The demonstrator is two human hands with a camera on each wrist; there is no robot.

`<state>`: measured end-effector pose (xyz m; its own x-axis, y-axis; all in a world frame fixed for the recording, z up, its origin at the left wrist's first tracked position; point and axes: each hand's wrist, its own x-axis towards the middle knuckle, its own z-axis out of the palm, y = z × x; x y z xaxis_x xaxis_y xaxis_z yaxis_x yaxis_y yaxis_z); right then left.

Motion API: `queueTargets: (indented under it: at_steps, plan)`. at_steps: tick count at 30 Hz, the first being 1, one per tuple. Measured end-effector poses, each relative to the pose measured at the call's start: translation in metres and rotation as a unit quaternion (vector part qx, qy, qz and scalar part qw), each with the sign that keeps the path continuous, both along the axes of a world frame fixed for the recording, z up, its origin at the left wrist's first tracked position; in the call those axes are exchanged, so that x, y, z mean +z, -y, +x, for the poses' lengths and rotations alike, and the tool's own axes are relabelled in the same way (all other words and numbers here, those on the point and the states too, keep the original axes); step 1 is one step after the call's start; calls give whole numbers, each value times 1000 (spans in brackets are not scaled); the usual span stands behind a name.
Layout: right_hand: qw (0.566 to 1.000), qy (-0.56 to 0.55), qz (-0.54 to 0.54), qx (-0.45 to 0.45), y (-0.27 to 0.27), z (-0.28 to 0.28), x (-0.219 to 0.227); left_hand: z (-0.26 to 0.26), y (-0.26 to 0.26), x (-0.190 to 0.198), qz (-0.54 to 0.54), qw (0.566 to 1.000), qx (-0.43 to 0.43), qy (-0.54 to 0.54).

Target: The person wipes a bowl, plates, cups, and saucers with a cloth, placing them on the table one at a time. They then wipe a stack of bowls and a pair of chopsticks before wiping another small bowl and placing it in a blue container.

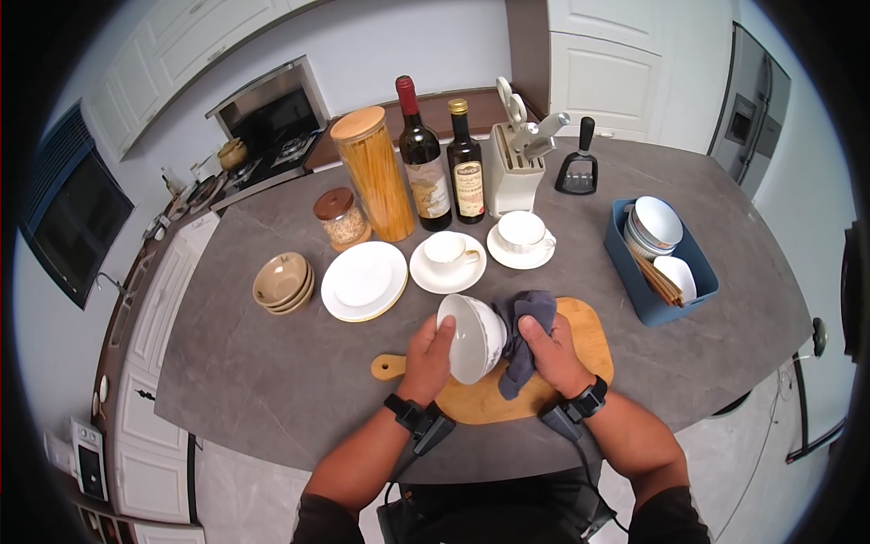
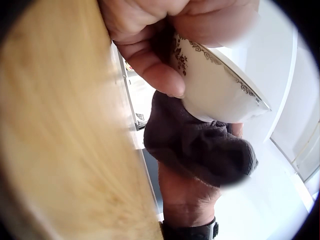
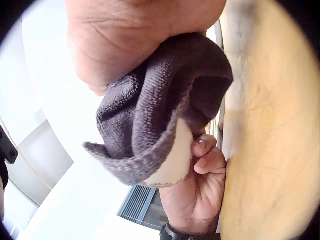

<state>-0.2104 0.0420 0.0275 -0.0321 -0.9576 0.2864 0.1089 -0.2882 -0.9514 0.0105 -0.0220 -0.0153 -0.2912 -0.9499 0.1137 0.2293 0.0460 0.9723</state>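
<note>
A white bowl (image 1: 471, 337) with a patterned rim is tilted on its side above the wooden cutting board (image 1: 594, 340). My left hand (image 1: 430, 355) grips it by the rim, thumb at the inside. My right hand (image 1: 555, 354) pinches a dark grey cloth (image 1: 518, 363), which lies against the outside of the bowl near its base. In the left wrist view the cloth (image 2: 195, 142) touches the underside of the bowl (image 2: 215, 90). The right wrist view has the cloth (image 3: 145, 110) covering much of the bowl (image 3: 172, 160); some right-hand fingers are hidden by it.
Beyond the board stand two cups on saucers (image 1: 448, 276), white plates (image 1: 364, 281) and stacked tan bowls (image 1: 283, 281). Farther back are a pasta jar (image 1: 376, 181), two bottles (image 1: 424, 168) and a knife block (image 1: 515, 181). A blue bin (image 1: 645, 295) holding bowls is at right.
</note>
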Motion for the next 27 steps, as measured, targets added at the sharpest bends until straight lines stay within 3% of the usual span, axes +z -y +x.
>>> queueTargets:
  at_steps: [5,9,12,23,27]
  plan:
    - [998,21,-28,-49,-2,11,0,0,-3,6,13,1000,-21,-11]
    - [999,25,17,28,-1,10,4,2,-2,1,-9,999,-31,26]
    - [995,36,59,68,0,8,4,3,1,-6,22,999,-25,-23]
    - [991,29,69,111,-1,5,8,-3,1,-2,35,992,79,-88]
    - [988,-13,108,107,2,2,3,1,5,-5,9,993,114,-42]
